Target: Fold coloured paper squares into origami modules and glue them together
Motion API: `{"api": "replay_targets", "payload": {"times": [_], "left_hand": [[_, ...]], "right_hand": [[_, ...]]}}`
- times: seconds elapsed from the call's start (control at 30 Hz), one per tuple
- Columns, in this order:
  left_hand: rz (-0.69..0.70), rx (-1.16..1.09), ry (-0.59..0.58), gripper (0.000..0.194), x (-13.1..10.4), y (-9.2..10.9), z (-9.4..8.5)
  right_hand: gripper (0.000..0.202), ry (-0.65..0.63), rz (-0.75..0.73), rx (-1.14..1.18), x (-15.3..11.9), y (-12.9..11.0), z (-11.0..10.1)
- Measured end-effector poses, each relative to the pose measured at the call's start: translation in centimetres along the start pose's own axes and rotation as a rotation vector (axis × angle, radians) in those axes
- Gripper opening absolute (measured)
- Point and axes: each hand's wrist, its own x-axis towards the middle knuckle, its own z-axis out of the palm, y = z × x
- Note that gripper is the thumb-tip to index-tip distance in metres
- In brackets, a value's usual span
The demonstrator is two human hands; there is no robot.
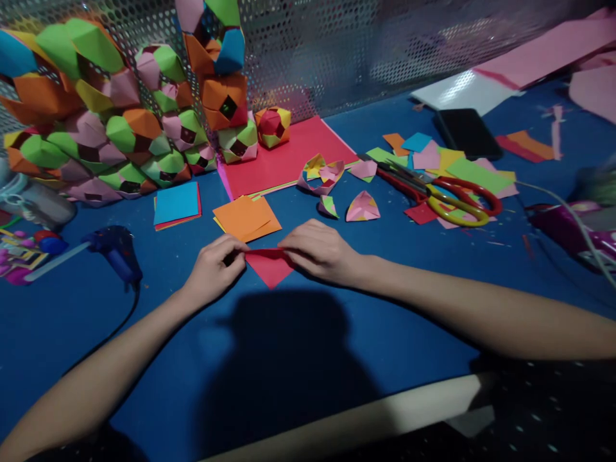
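Between my two hands lies a red square of paper [271, 266], folded into a triangle with its point toward me and its long edge away. My left hand [216, 260] pinches the left corner. My right hand [322, 250] has its fingers on the right corner, covering it. Just beyond the fold is a small stack of orange paper squares [248, 218]. A stack of blue squares [176, 203] with red beneath sits farther left. Folded pink and green paper pieces [363, 208] lie past my right hand, near a half-built paper ball [320, 174].
Stacked folded-paper balls [129, 128] stand at the back left. A blue glue gun [115, 250] with a cord lies on the left. Scissors [457, 199] rest among paper scraps at right, near a dark phone [466, 133]. Red sheets [289, 154] lie at the back.
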Motion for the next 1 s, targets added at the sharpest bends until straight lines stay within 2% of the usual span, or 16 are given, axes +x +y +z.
{"api": "replay_targets", "payload": {"times": [0.17, 0.33, 1.0], "left_hand": [[0.056, 0.142, -0.037, 0.012, -0.05, -0.28, 0.35], [0.062, 0.143, -0.046, 0.013, 0.0, -0.39, 0.21], [0.07, 0.129, -0.058, 0.014, -0.13, -0.55, 0.26]], "right_hand": [[0.016, -0.065, -0.084, -0.073, -0.21, 0.14, 0.3], [0.016, -0.148, -0.224, -0.11, -0.34, -0.03, 0.48], [0.021, -0.317, -0.298, -0.136, -0.13, -0.06, 0.22]]}}
